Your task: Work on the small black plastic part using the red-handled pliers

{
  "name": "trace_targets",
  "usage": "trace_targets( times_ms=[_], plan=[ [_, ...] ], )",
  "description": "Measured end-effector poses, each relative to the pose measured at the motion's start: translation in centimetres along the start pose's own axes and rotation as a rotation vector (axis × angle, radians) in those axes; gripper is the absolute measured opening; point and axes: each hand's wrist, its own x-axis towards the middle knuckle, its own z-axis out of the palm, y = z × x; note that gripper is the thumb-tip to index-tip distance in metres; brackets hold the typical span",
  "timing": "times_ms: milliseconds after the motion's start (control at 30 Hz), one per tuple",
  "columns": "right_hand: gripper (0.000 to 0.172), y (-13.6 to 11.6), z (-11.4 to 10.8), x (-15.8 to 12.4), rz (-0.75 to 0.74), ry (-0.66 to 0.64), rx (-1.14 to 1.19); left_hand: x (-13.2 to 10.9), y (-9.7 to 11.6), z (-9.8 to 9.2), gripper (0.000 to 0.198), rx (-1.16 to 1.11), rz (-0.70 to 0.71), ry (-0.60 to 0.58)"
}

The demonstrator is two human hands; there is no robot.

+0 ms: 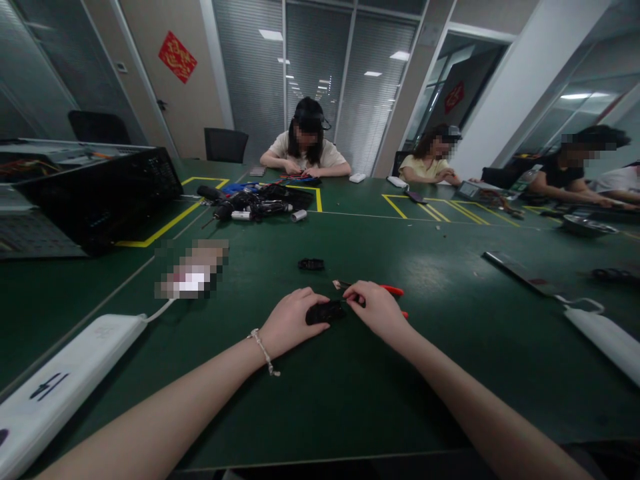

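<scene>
Left hand [290, 325], centre of frame: thumb and fingers closed round one end of a small black part [325, 312], low over or resting on the counter [320, 413]; which of the two, can't tell. Right hand [377, 312], just right of it: fingers curled, tips drawn close together at the part's right end. Something thin may be pinched there; too small to tell.

Step in hand, by my reading: close fingertip work on that right end, left hand bracing. The next move would seem to call for a steady left grip and small, light motion from the right fingertips.

Partly behind the right hand: red-handled tool [393, 290], lying untouched as far as shows. Small pale scrap [337, 285] near its tip. Second black part [311, 265] lies apart, above the left hand in the frame.

Farther out: white block [75, 380] with a cable, lower left; cable and tool pile [260, 200], upper centre-left; computer case [100, 200], left edge. Co-worker [307, 143] seated at upper centre, head bent.
</scene>
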Motion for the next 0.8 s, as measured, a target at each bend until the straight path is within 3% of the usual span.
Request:
trace_targets(
  times_ms=[167,333,433,600,700,800],
  plan=[
    [0.015,-0.7,0.8,0.2,-0.090,0.065,-0.209,0.1,0.1,0.0,0.038,0.015,0.004,0.009],
    [0.020,0.9,-1.1,0.4,-0.118,0.143,-0.207,0.0,0.2,0.0,0.039,0.007,0.003,0.011],
    [0.036,3.1,-2.4,0.3,-0.068,0.066,-0.173,0.0,0.1,0.1,0.039,-0.004,0.008,0.011],
    [0.072,6.2,-3.1,-0.2,0.064,-0.233,-0.081,-0.1,-0.1,0.2,0.040,-0.007,0.001,0.027],
    [0.072,6.5,-3.0,-0.5,0.062,-0.287,-0.093,-0.1,0.0,0.1,0.039,-0.028,-0.006,0.027],
    [0.059,6.0,-2.9,-0.4,0.027,-0.258,-0.120,-0.1,0.0,0.1,0.036,-0.038,-0.009,0.028]
  ],
)
